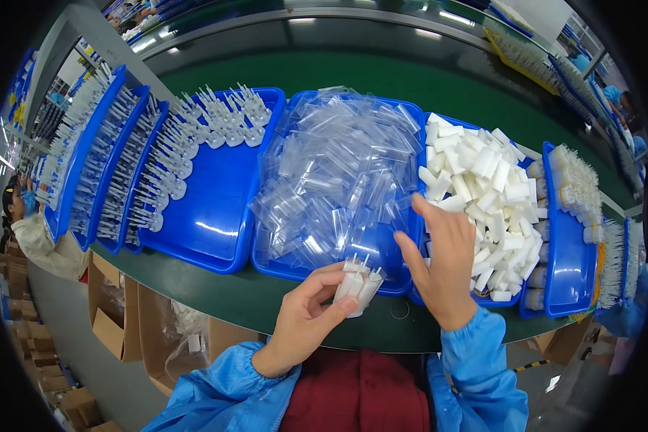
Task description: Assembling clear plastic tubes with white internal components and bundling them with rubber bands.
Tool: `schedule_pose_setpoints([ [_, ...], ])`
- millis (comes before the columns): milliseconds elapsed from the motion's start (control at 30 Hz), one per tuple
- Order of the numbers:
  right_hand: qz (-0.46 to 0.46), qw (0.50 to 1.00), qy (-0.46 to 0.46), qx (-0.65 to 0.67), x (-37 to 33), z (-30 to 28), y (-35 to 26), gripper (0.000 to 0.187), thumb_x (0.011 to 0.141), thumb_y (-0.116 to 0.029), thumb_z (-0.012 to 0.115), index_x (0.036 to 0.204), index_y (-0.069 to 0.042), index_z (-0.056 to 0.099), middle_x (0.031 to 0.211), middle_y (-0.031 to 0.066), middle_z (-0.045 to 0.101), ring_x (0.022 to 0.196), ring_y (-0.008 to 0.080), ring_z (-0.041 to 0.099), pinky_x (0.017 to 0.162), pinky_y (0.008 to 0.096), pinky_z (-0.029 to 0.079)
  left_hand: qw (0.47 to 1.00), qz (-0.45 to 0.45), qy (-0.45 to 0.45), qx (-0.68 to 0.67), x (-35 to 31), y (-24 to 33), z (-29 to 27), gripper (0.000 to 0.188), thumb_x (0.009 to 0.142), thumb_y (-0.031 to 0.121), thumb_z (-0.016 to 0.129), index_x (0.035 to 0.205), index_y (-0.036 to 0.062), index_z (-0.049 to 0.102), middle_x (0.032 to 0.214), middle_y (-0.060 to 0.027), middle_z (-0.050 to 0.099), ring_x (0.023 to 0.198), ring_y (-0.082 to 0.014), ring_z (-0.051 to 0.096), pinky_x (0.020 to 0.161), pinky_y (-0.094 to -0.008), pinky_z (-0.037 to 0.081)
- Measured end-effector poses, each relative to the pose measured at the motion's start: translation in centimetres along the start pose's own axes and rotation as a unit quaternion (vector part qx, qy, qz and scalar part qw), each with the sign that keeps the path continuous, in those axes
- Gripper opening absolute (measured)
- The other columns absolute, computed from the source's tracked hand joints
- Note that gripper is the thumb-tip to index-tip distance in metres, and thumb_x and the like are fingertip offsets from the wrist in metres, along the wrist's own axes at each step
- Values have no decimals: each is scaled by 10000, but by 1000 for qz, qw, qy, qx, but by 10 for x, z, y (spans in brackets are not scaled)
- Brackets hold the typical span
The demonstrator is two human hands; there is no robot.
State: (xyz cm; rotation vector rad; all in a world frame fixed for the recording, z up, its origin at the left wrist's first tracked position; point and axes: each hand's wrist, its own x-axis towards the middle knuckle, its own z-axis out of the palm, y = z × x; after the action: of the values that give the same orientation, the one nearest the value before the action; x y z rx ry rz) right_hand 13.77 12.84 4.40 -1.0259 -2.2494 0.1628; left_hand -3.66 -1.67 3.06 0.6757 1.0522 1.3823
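My left hand [304, 311] is closed around a small bundle of white plastic parts [354, 288] with thin prongs pointing up. A clear covering seems to surround part of the bundle. To its right, my right hand [445, 263] has its thumb and index finger spread apart, with nothing visible between them. It hovers over the border between a blue tray [381, 248] of clear plastic sleeves [331, 162] and a heap of white blocks [486, 183]. The fingers are nearest the right-hand edge of the sleeve pile; whether they touch a sleeve I cannot tell.
On the left, a blue tray [212, 209] carries rows of white pronged parts [234, 115]; similar filled trays lean beside it. Another blue tray [569, 270] with pale pieces stands at right. Beyond runs a green conveyor belt [381, 68]. Cardboard boxes [115, 320] sit below left, near another person [36, 237].
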Motion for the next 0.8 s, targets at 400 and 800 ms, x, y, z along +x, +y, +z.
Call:
schedule_pose_setpoints([
  [400, 243, 845, -36, 475, -5, -26, -34, 447, 935, -13, 685, 1344, 18, 509, 1090, 135, 725, 980, 149, 673, 922, 296, 505, 985, 84, 13, 149, -1, 2, -1, 310, 923, 48, 730, 1230, 10, 710, 1408, -158, 562, 1208, -232, 622, 966, -334, 535],
  [800, 241, 825, -14, 511, -49, -20, -41, 397, 928, -62, 730, 1242, 10, 499, 1102, 141, 724, 1028, 185, 673, 961, 304, 485, 982, 90, 22, 167, 3, 1, 16, 294, 926, 36, 720, 1219, 20, 726, 1388, -162, 589, 1170, -217, 642, 939, -313, 540],
])
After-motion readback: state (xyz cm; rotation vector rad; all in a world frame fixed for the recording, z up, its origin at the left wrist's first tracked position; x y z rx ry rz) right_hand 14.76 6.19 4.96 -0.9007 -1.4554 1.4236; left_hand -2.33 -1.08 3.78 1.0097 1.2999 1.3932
